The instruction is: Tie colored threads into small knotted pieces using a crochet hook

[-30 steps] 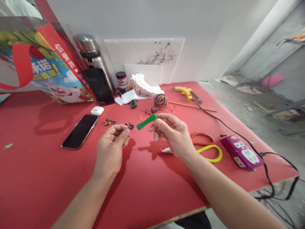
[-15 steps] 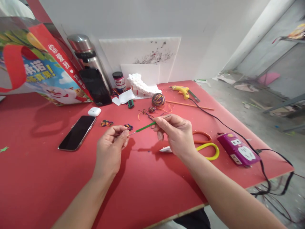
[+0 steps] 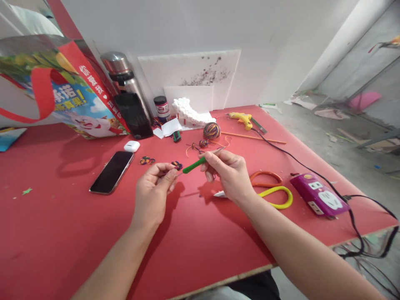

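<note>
My right hand pinches a green-handled hook tool whose thin metal tip points left toward my left hand. My left hand's thumb and fingers are pinched together at the tool's tip, next to a small multicoloured yarn piece; what sits between the fingertips is too small to make out. Both hands hover just above the red table. A multicoloured yarn ball lies behind them, with loose strands trailing toward my right hand.
A phone, white earbud case and another small yarn piece lie to the left. Scissors and a purple power strip are on the right. A glue gun, jar, flask, white foam and gift bag stand behind.
My right hand has turned the green tool, so its handle looks thinner and lower than a second ago. The left hand stays pinched at its tip. The view has shifted slightly.
</note>
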Demonstrator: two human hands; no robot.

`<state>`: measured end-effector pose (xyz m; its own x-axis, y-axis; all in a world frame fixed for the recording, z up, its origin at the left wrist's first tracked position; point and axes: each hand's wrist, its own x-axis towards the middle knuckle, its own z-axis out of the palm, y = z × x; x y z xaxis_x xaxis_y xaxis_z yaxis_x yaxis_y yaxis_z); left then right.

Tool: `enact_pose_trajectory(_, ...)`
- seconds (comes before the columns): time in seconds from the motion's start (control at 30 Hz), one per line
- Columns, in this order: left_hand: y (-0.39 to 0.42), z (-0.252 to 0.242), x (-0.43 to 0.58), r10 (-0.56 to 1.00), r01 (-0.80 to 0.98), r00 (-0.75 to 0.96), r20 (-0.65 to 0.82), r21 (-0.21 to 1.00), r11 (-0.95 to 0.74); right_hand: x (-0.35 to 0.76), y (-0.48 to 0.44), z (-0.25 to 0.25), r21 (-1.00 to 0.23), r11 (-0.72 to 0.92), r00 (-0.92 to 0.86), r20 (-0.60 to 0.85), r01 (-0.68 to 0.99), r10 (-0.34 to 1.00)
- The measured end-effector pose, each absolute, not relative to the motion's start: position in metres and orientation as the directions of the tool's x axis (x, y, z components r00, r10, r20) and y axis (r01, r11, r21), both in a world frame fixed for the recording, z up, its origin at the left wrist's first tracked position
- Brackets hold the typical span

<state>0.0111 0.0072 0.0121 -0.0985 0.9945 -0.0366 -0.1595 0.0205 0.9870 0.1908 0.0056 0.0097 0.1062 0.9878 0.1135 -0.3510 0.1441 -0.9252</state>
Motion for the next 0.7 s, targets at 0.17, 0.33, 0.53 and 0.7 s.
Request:
enact_pose_trajectory(0.17, 0.003, 0.012, 0.011, 0.998, -0.16, -0.046, -0.037, 0.987, 0.029, 0.179, 0.0, 0.008, -0.959, 0.031, -0.169, 0.082, -0.282, 0.982)
enact_pose_trajectory(0.33, -0.002, 0.013, 0.009, 0.999, -0.163, 0.033, -0.036, 0.986, 0.041, 0.182, -0.012, 0.013, -0.981, 0.1, -0.256, 0.141, -0.167, 0.956)
enact_pose_trajectory(0.53, -0.002, 0.016, 0.007, 0.99, -0.186, 0.117, 0.082, 0.981, -0.059, 0.201, -0.013, 0.016, -0.931, 0.207, -0.115, 0.251, -0.301, 0.961)
enact_pose_trajectory(0.7, -0.003, 0.018, 0.009, 0.979, -0.241, 0.204, -0.013, 0.969, 0.063, 0.198, -0.013, 0.016, -0.91, 0.252, -0.074, 0.291, -0.33, 0.954)
